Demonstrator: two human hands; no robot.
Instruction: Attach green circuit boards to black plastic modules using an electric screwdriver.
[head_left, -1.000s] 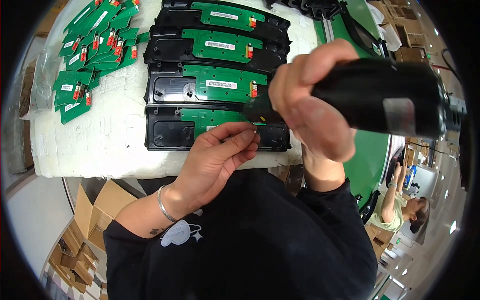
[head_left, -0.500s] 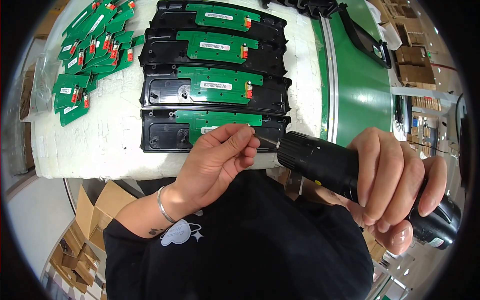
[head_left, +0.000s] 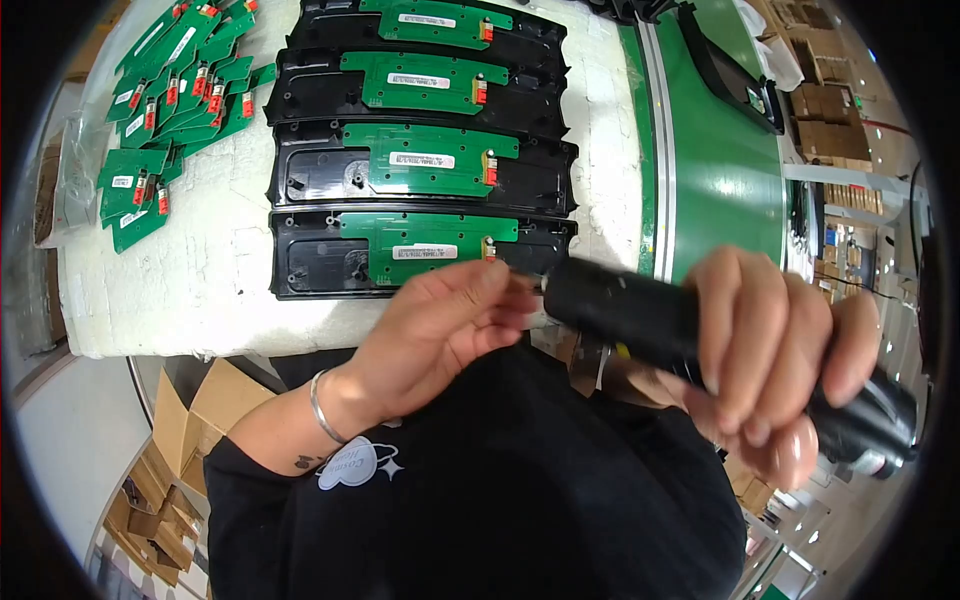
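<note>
A black electric screwdriver [head_left: 622, 308] lies nearly level in my right hand [head_left: 765, 345], whose fingers are wrapped round its body. Its short bit points left, at the fingertips of my left hand [head_left: 435, 325]. Those fingers are pinched together at the end of the bit; whatever they hold is too small and blurred to make out. Just beyond my hands is the nearest black plastic panel [head_left: 310, 262], with a green circuit board [head_left: 430, 232] lying in it. The board carries a white label and a red-and-white part, partly covered by my left fingers.
Several more black panels [head_left: 315, 165] with green boards line up behind, on a white padded surface [head_left: 180, 300]. A pile of loose green boards [head_left: 135, 160] sits at the far left. To the right runs a green surface [head_left: 720, 210] with a black frame [head_left: 715, 65]. Cardboard boxes [head_left: 235, 400] stand below left.
The panels appear shifted slightly left and up in view. The screwdriver has come a little left and is blurred by motion, while my left fingers stay pinched at its bit.
</note>
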